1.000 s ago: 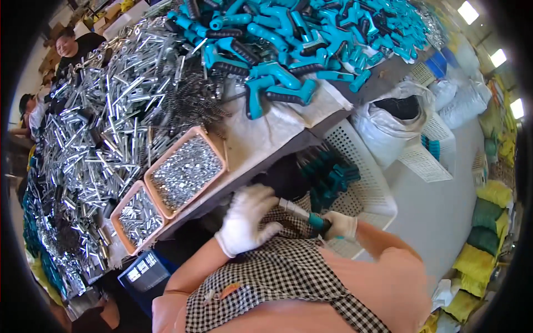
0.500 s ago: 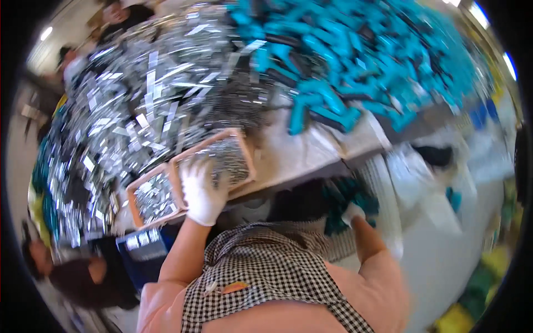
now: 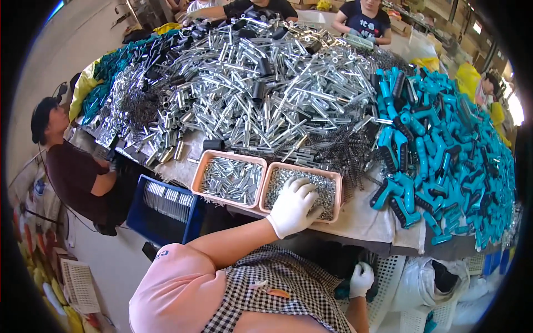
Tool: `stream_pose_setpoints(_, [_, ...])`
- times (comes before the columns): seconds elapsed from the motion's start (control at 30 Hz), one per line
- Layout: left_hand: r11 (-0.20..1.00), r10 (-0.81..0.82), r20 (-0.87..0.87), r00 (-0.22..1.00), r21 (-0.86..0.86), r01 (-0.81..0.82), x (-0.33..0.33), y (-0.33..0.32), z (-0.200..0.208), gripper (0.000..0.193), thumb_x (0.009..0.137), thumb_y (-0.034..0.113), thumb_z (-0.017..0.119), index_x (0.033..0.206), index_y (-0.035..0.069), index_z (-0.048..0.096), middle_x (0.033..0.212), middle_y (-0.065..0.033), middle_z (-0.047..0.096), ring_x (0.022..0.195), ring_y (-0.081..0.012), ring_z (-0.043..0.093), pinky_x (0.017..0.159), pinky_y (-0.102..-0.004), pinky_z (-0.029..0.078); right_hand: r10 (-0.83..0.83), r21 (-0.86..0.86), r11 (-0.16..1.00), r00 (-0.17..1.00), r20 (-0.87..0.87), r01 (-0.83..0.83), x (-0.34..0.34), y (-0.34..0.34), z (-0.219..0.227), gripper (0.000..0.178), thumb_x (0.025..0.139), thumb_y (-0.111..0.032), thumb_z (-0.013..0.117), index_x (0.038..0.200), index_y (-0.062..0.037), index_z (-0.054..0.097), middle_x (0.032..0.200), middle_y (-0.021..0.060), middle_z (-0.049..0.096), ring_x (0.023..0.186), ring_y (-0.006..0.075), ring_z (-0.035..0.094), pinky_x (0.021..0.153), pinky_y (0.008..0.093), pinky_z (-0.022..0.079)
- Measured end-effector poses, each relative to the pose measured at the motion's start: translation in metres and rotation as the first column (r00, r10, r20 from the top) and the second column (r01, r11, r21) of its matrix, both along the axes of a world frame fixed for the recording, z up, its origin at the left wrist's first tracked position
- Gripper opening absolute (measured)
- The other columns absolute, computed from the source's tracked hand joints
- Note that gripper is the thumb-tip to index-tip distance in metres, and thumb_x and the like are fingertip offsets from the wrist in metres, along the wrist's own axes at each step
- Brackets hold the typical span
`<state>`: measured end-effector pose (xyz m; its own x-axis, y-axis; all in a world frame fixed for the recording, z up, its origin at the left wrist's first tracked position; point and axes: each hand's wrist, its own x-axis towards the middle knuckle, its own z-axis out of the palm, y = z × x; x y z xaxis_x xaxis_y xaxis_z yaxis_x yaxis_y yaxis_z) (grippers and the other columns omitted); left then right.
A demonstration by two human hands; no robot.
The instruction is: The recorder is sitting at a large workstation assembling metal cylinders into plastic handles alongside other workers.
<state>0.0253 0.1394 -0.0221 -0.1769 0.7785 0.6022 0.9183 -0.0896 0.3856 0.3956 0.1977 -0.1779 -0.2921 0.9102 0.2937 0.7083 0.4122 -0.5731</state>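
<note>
"While your left grip (image 3: pixel 294 210) reaches over small metal parts (image 3: pixel 329 191) in the pink tray (image 3: pixel 304 168) right of frame centre, is it closed?"
"Can't tell; nor for your right grip (image 3: pixel 361 279), lower right."

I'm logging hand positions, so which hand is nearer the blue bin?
Left. The left hand is over the farther pink tray, right of the blue bin; the right hand is farther right, near the white perforated basket.

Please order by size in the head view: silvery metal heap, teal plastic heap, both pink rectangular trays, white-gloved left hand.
Silvery metal heap
Teal plastic heap
Pink rectangular trays: look alike
White-gloved left hand
</note>
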Motion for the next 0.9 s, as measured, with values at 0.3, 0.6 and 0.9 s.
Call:
stream_pose_setpoints(0.3, [0.953,-0.233,0.158,0.96,0.234,0.193,-0.02,-0.024,0.003,0.028,0.073,0.007,0.073,0.099,0.003,0.065,0.109,-0.0128,0.064,0.105,-0.0324,0.06,0.091,-0.0422,0.049,0.752,0.229,0.64,0.659,0.009,-0.734,-0.233,0.014,0.207,0.027,0.074,-0.012,0.074,0.1,-0.0053,0.067,0.086,0.0136,0.066,0.074,0.0338,0.064,0.067,0.0406,0.053])
stream_pose_setpoints(0.6, [0.96,0.178,0.184,0.967,0.184,-0.212,-0.111,-0.115,0.024,0.029,0.076,0.01,0.076,0.102,0.003,0.065,0.102,-0.0145,0.068,0.09,-0.0329,0.065,0.079,-0.0408,0.053,0.471,-0.118,0.859,0.678,0.564,-0.498,-0.406,0.08,0.216,0.053,0.085,-0.04,0.066,0.119,-0.0017,0.053,0.098,0.0242,0.07,0.089,0.0387,0.07,0.079,0.0471,0.055])
stream_pose_setpoints(0.9, [0.63,0.774,-0.018,0.633,-0.077,-0.773,-0.27,-0.132,0.015,0.021,0.081,0.021,0.064,0.092,0.004,0.062,0.088,-0.0188,0.064,0.085,-0.0366,0.062,0.077,-0.0471,0.05,0.392,-0.305,0.915,0.755,0.525,-0.263,-0.448,0.099,0.205,0.068,0.069,-0.022,0.069,0.129,0.0008,0.046,0.116,0.0303,0.064,0.11,0.042,0.063,0.097,0.0452,0.049])
